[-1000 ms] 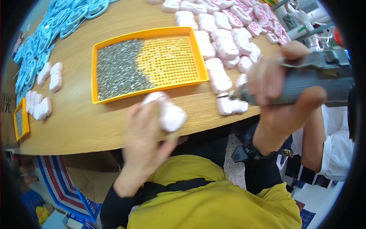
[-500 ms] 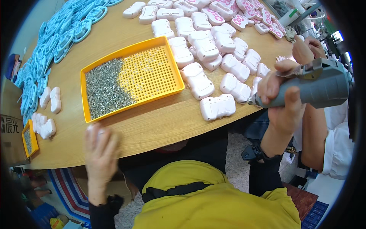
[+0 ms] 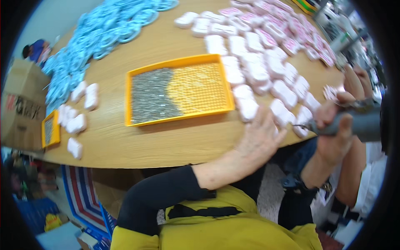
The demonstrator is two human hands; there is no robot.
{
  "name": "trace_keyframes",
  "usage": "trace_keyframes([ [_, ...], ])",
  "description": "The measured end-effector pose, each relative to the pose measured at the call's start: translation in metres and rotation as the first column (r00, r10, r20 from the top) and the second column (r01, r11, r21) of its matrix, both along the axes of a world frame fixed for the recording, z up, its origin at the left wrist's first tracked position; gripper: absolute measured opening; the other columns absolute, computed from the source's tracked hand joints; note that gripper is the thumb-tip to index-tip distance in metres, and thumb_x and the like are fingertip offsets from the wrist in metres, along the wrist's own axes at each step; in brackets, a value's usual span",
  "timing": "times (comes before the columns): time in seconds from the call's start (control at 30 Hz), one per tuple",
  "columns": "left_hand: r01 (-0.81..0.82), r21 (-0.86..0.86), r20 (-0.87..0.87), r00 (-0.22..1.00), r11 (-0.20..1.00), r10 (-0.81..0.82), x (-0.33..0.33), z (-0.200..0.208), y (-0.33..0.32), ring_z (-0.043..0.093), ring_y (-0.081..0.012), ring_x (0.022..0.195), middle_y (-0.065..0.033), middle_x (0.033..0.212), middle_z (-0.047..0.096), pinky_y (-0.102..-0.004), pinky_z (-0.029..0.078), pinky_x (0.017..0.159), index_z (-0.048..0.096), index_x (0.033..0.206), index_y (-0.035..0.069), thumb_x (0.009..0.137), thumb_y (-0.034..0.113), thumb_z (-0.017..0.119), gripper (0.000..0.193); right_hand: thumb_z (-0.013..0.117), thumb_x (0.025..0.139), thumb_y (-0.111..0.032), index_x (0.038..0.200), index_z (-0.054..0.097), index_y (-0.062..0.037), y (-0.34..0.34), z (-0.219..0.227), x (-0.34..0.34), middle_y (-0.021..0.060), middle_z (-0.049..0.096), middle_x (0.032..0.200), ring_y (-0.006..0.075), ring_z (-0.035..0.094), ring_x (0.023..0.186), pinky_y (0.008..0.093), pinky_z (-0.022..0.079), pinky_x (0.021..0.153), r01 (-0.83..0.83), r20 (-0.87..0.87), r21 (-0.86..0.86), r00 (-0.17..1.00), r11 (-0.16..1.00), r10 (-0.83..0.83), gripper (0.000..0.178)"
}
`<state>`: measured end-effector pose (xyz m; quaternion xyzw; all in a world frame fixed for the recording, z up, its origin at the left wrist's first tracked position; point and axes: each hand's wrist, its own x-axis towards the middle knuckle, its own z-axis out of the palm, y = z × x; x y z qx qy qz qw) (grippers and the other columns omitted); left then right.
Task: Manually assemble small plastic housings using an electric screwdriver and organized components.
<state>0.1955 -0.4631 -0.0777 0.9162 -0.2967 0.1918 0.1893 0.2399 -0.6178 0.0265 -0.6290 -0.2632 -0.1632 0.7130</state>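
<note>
My left hand, somewhat blurred, reaches across my front to the near edge of a spread of white gamepad-shaped plastic casings. Its fingers are stretched out and the thumb stands apart. They lie over a casing at the table's front edge and mostly cover it. In my right hand is a grey electric screwdriver, its bit pointing left towards the casings. A yellow perforated tray left of the casings holds a heap of small silver screws.
Light blue plastic parts are heaped at the far left. Several white casings lie by a small yellow tray and a cardboard box. Pink-patterned casings fill the far right. Another person's arm is at the right.
My left hand has swung right from beside the screw tray to the casings. One more white casing lies at the table's left. The view has shifted; my right hand keeps the screwdriver.
</note>
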Motion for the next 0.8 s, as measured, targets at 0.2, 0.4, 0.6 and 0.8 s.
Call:
trace_keyframes([
  [0.2,0.185,0.092,-0.149,0.974,0.978,-0.17,-0.038,0.03,0.074,0.053,-0.0278,0.108,-0.0094,0.098,0.056,-0.052,0.033,0.104,0.045,0.139,0.01,0.083,0.011,0.054,0.057,0.063,0.091,-0.043,0.12,0.052,-0.0019,0.071,0.007,0.024,0.0006,0.048,0.07,0.01,0.046,0.06,0.0284,0.039,0.059,-0.264,-0.082,0.18,0.956,0.948,0.282,0.051],
  [0.4,0.007,0.029,-0.304,0.953,1.0,0.003,-0.059,0.048,0.16,0.05,-0.0293,0.114,-0.0126,0.111,0.056,-0.0507,0.034,0.102,0.051,0.132,0.013,0.077,0.007,0.062,0.057,0.063,0.092,-0.038,0.115,0.053,-0.0004,0.184,-0.023,0.045,0.0046,0.053,0.072,0.0156,0.05,0.061,0.0297,0.042,0.059,-0.364,-0.13,0.144,0.915,0.92,0.382,0.045],
  [0.6,0.047,0.043,-0.232,0.972,0.998,-0.036,-0.078,0.031,0.181,0.044,-0.0347,0.125,-0.0135,0.122,0.054,-0.0529,0.033,0.106,0.055,0.128,0.013,0.074,0.01,0.067,0.055,0.062,0.093,-0.039,0.113,0.053,-0.0001,0.199,-0.035,0.049,0.0035,0.05,0.068,0.0148,0.049,0.059,0.0312,0.041,0.06,-0.375,-0.147,0.153,0.906,0.914,0.397,0.044],
  [0.8,-0.396,-0.299,-0.259,0.909,0.868,0.325,-0.097,0.014,0.161,0.047,-0.0409,0.116,-0.0204,0.129,0.047,-0.0522,0.039,0.098,0.044,0.14,0.007,0.069,0.022,0.079,0.081,0.06,0.093,-0.044,0.113,0.053,-0.0008,0.2,-0.041,0.053,0.0024,0.049,0.067,0.014,0.049,0.059,0.0312,0.04,0.059,-0.397,-0.158,0.102,0.899,0.912,0.409,0.048],
])
